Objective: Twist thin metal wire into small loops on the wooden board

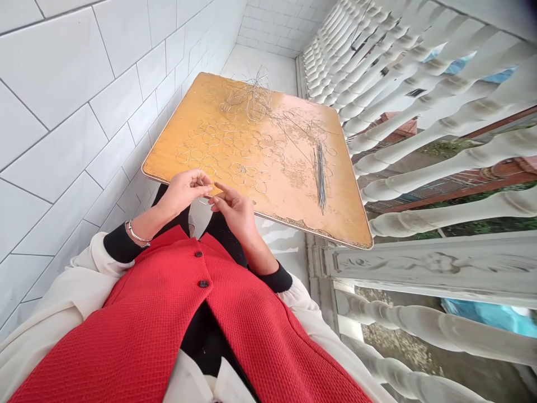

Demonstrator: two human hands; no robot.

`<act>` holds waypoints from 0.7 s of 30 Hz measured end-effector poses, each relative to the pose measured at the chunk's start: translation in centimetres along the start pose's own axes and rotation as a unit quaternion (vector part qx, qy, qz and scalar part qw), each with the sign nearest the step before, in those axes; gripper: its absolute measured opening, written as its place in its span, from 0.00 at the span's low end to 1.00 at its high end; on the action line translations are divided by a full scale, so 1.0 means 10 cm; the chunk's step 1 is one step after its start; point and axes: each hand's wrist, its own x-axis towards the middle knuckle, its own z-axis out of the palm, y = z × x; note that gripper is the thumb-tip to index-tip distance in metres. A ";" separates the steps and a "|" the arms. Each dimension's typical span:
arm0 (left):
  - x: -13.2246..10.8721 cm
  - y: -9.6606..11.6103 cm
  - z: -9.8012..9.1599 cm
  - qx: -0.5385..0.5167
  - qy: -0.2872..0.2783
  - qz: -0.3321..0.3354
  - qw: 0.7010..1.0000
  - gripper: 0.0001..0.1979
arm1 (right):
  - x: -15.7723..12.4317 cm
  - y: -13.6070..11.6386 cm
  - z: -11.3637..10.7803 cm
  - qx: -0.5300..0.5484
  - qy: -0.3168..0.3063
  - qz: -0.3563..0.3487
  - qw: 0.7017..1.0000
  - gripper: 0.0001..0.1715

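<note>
My left hand (184, 190) and my right hand (233, 206) meet just over the near edge of the wooden table (168, 151). Between their fingertips is a thin wire ring (204, 196), pinched from both sides. Its fine outline is partly hidden by the fingers. Beyond the hands, many similar wire rings (229, 150) lie spread over the left and middle of the tabletop. To the right rests a bundle of straight wires (321, 176), lying lengthwise.
A tangled heap of looped wire (254, 99) stands at the table's far side, with loose wire pieces near it. A white tiled wall (104, 84) runs along the left. White balusters (419, 173) line the right side, close to the table's corner.
</note>
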 end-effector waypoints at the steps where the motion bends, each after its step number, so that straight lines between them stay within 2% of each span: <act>1: 0.01 -0.01 0.01 -0.018 0.013 0.000 1.000 0.05 | -0.02 0.03 0.00 0.074 0.016 0.026 0.997 0.20; 3: 0.03 -0.03 0.04 -0.050 0.036 -0.002 0.998 0.06 | -0.06 0.08 0.01 0.174 0.049 0.066 0.981 0.19; 5: 0.05 -0.07 0.08 -0.075 0.054 -0.003 0.996 0.07 | -0.11 0.12 0.05 0.223 0.081 0.089 0.967 0.17; 9: 0.07 -0.15 0.15 -0.094 0.079 0.004 0.992 0.08 | -0.13 0.16 0.11 0.207 0.117 0.080 0.968 0.18; 11: 0.08 -0.18 0.18 -0.079 0.079 0.011 0.994 0.08 | -0.10 0.18 0.10 0.135 0.124 0.051 0.982 0.19; 14: 0.10 -0.21 0.20 -0.030 0.050 0.023 0.998 0.07 | -0.05 0.17 0.04 -0.070 0.144 -0.030 0.987 0.20; 17: 0.12 -0.23 0.22 0.034 0.021 0.043 0.998 0.06 | -0.03 0.17 -0.02 -0.261 0.160 -0.109 0.946 0.22; 21: 0.15 -0.26 0.23 0.111 0.016 0.074 0.991 0.08 | -0.03 0.20 -0.03 -0.381 0.159 -0.156 0.897 0.24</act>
